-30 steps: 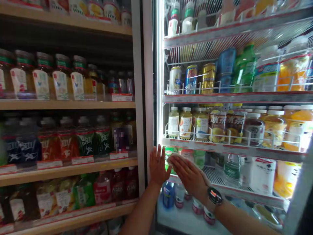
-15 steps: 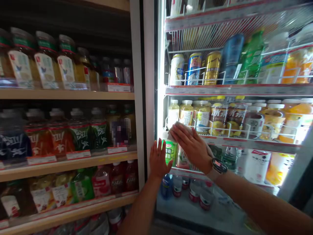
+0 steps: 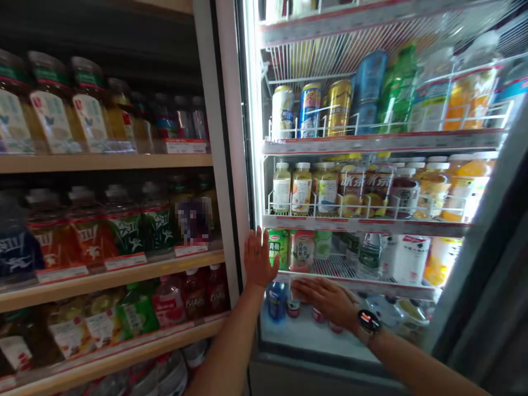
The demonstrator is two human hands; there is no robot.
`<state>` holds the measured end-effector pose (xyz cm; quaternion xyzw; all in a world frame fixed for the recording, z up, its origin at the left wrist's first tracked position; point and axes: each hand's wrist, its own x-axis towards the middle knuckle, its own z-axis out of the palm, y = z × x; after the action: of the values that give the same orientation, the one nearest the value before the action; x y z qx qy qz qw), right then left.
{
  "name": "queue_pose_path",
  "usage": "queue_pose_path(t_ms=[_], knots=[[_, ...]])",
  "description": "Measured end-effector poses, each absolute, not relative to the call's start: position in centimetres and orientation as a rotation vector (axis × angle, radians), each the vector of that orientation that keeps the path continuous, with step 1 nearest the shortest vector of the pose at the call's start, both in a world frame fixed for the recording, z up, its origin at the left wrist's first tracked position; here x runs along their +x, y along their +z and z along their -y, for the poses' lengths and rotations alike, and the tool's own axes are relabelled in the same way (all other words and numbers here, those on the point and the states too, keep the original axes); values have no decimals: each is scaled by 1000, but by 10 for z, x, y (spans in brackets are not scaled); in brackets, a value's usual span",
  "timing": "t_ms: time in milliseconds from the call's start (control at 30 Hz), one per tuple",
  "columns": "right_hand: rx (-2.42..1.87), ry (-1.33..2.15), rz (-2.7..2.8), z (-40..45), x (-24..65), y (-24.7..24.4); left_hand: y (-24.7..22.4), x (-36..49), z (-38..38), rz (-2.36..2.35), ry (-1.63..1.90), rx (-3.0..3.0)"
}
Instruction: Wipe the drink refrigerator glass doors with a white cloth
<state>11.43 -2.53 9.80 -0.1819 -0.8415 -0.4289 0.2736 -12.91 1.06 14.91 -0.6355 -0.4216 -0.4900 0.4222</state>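
My left hand (image 3: 259, 256) is raised with its fingers spread, palm against the left edge of the lit drinks fridge's glass. It holds nothing. Beside it, behind the glass, stands a green drink bottle (image 3: 278, 247). My right hand (image 3: 325, 297), with a watch on the wrist, lies flat with fingers together below the lowest rack. A whitish cloth (image 3: 350, 295) shows at the edge of this hand, most of it hidden underneath. Behind its fingers are several small bottles with pink labels, and a blue bottle (image 3: 276, 302) is to the left.
Fridge racks (image 3: 371, 224) carry bottles and cans in rows. On the left, wooden shelves (image 3: 111, 161) hold many more drink bottles, with price tags along their edges. A pale upright frame (image 3: 231, 121) separates the two. A dark door edge (image 3: 474, 220) rises at the right.
My right hand has slid down with the cloth, from the middle rack's front to below the lowest rack. My left hand stays at the glass edge. The view has shifted slightly.
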Motion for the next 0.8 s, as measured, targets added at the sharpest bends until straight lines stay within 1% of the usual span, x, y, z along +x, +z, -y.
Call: queue_pose_path(t_ms=[67, 167, 233, 300, 333, 400, 567, 633, 700, 733, 800], knots=[[-517, -1174, 2258, 23, 137, 128, 152, -127, -7, 1070, -1238, -1613], [-740, -1183, 2107, 20, 170, 199, 155, -108, 2, 1098, -1307, -1648], [-857, -1173, 1949, 19, 184, 238, 154, -83, 8, 1037, -1327, -1702], [-896, -1160, 1835, 19, 189, 254, 150, -52, 11, 933, -1298, -1785], [-897, -1158, 1805, 20, 189, 251, 147, -38, 11, 900, -1282, -1812], [-888, -1167, 1801, 19, 187, 223, 142, -15, 9, 889, -1281, -1804], [-814, -1142, 2022, 22, 198, 100, 134, 0, -3, 886, -1311, -1708], [-760, -1135, 2059, 26, 206, 66, 134, -2, -5, 888, -1303, -1699], [-719, -1138, 2102, 32, 211, 55, 134, -2, -4, 898, -1290, -1691], [-705, -1144, 2129, 34, 213, 60, 134, -2, -4, 908, -1284, -1685], [-703, -1161, 2163, 36, 213, 88, 134, -1, -3, 922, -1277, -1679]])
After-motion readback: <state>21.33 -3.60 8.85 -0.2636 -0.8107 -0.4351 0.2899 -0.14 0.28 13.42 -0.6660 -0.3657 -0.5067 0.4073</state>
